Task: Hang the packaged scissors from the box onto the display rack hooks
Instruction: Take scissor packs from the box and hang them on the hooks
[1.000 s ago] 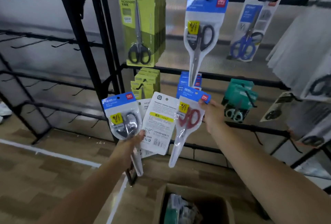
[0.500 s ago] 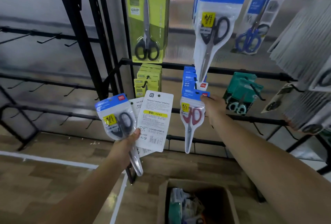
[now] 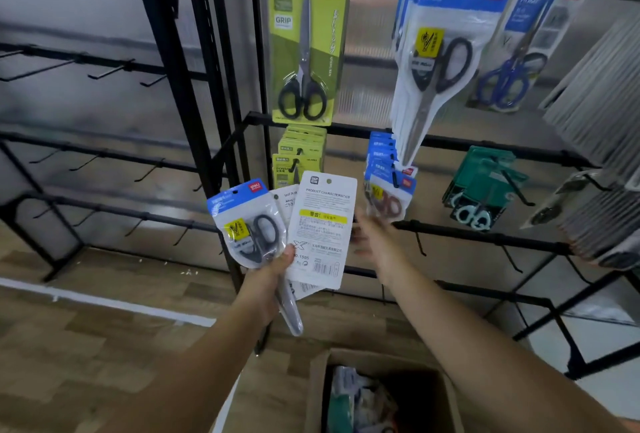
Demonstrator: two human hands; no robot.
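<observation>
Head view: red scissors pack (image 3: 389, 202) now hangs on the rack, right hand (image 3: 372, 237) released, blurred; left hand (image 3: 273, 268) still grips 3 packs (image 3: 322, 224).

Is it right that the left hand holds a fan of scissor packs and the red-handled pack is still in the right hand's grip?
Not quite. In the head view the red-handled pack already hangs on the rack hook, and the blurred right hand is empty. The left hand does hold the fan of scissor packs.
</observation>
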